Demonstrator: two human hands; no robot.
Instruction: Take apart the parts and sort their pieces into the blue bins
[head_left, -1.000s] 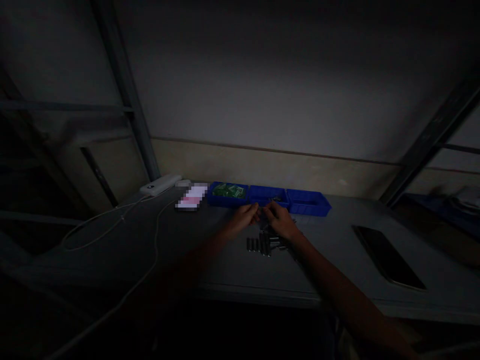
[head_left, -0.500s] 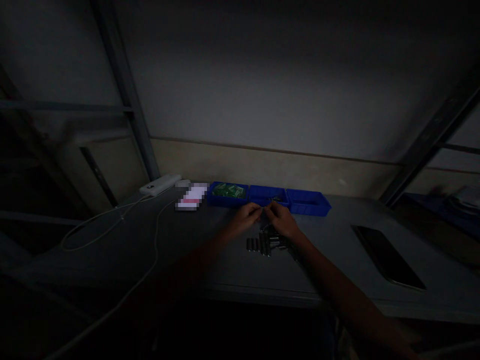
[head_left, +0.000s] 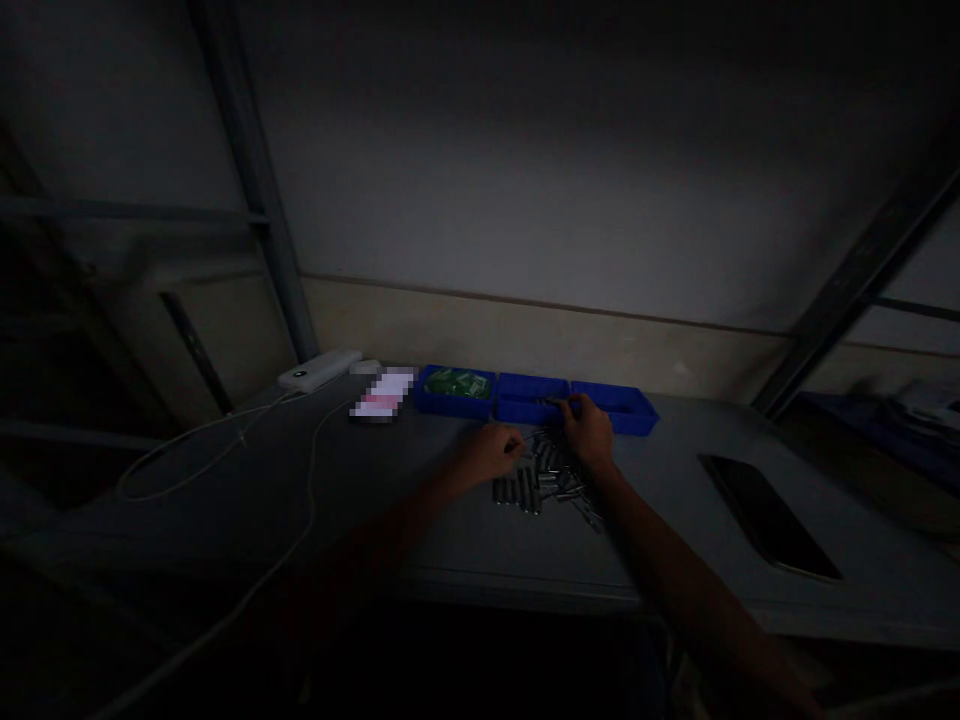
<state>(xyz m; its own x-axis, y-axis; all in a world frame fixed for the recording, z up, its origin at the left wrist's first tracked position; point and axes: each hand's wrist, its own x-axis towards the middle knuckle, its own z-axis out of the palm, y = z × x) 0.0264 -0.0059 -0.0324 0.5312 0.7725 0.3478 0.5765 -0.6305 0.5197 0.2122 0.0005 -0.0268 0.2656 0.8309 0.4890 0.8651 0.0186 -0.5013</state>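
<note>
From where I stand, the small metal pieces (head_left: pixel 553 482) lie in a loose pile at the middle of the table (head_left: pixel 660 530), between its front edge and its back edge; a few on the left side are in a neat row. The left hand (head_left: pixel 489 455) is just beside this pile, its fingers loosely curled; I cannot tell whether it holds something. The right hand (head_left: pixel 589 428) reaches to the right end of the middle blue bin (head_left: pixel 517 409), with fingers bent close together; their grip is too dark to tell. Along the back edge, the left bin (head_left: pixel 450 406) carries green packets (head_left: pixel 456 383), and the right bin (head_left: pixel 636 423) completes the line. A dark tablet (head_left: pixel 772 517) lies toward the right edge.
</note>
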